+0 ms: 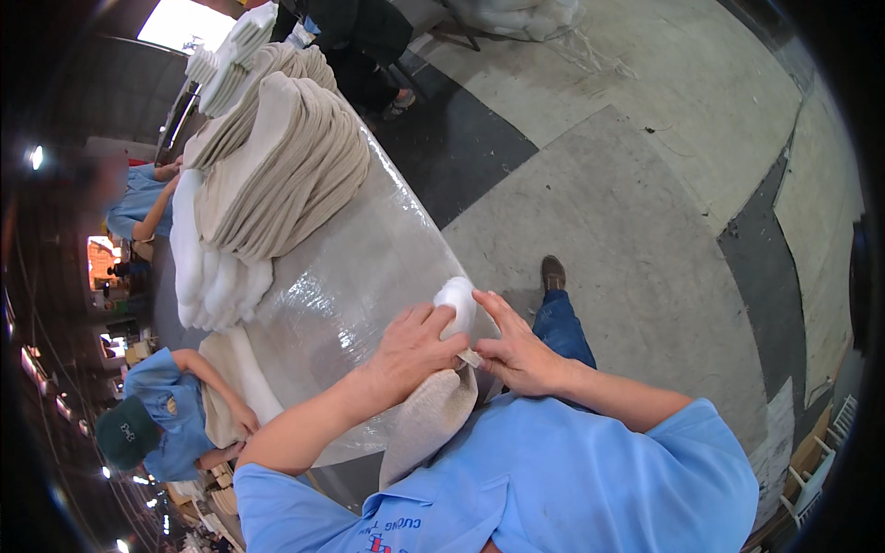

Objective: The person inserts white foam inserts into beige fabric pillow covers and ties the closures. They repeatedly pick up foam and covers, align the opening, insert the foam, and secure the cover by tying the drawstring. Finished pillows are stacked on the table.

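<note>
Blue shirt (599, 461) fills the lower frame; at centre, white padding (455, 294), long axis up-frame, juts from a beige cover (430, 419) between left hand (410, 346) and right hand (527, 358) (both gripping where they meet).

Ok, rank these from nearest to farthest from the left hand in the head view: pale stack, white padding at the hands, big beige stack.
1. White padding, touching the left hand.
2. Big beige stack, on the table, ahead and left.
3. Pale stack, beyond it.
</note>
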`<state>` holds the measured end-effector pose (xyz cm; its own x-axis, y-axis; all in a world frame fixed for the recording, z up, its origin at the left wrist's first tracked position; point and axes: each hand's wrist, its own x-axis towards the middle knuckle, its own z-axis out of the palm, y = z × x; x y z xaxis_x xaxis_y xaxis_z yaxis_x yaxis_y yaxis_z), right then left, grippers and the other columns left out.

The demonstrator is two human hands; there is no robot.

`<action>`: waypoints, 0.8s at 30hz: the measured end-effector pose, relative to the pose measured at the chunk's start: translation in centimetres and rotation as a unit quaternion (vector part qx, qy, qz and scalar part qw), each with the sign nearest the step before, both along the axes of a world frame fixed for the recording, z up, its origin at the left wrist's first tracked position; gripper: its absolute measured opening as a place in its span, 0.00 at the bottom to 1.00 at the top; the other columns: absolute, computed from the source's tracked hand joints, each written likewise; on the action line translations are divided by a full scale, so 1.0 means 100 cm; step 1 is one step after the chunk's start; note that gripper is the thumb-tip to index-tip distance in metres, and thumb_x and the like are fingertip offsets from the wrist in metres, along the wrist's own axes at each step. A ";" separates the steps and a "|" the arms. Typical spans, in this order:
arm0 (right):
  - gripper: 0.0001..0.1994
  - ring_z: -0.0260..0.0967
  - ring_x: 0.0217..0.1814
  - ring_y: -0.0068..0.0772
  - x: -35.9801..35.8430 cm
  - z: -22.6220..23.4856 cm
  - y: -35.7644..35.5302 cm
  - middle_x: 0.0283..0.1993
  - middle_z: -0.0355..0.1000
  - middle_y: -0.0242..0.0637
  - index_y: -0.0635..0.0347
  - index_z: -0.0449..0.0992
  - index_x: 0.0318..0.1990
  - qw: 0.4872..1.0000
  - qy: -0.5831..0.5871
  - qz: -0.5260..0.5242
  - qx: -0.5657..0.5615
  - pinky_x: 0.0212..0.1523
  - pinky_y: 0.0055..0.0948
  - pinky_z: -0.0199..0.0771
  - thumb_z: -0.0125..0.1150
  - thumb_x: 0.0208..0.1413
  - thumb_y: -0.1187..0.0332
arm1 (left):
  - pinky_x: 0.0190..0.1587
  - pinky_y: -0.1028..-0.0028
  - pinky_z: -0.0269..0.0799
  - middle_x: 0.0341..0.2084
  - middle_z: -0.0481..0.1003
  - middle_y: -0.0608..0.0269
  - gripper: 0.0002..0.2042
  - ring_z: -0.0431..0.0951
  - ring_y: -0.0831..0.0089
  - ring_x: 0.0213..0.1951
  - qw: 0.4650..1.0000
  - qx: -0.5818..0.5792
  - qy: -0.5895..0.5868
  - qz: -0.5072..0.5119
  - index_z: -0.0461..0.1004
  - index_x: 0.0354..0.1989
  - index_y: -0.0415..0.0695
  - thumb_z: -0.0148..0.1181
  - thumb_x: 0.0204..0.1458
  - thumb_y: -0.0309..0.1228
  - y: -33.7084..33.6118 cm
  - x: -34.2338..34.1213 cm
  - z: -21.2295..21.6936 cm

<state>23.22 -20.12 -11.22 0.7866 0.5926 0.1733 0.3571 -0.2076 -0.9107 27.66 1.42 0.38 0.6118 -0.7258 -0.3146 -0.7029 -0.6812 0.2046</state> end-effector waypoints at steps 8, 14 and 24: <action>0.10 0.49 0.78 0.64 0.041 -0.016 0.005 0.77 0.46 0.60 0.60 0.77 0.40 0.990 0.080 0.086 0.080 0.70 0.52 0.59 0.58 0.67 0.62 | 0.48 0.63 0.79 0.61 0.66 0.53 0.35 0.77 0.54 0.53 0.990 -0.112 0.027 0.078 0.67 0.70 0.68 0.67 0.52 0.30 0.018 0.016 -0.042; 0.10 0.69 0.60 0.52 0.050 -0.016 0.010 0.70 0.61 0.49 0.60 0.77 0.42 0.989 0.125 0.039 0.075 0.60 0.44 0.71 0.56 0.68 0.63 | 0.45 0.66 0.79 0.48 0.72 0.58 0.27 0.79 0.61 0.44 0.957 -0.192 0.116 0.186 0.71 0.67 0.58 0.65 0.57 0.29 0.024 0.020 -0.066; 0.10 0.74 0.56 0.36 0.065 -0.041 0.021 0.58 0.75 0.41 0.65 0.82 0.45 0.952 0.259 -0.030 0.158 0.54 0.32 0.74 0.58 0.66 0.68 | 0.34 0.75 0.68 0.28 0.71 0.66 0.08 0.72 0.76 0.32 0.814 -0.288 0.251 0.438 0.86 0.43 0.44 0.67 0.58 0.29 0.018 0.034 -0.093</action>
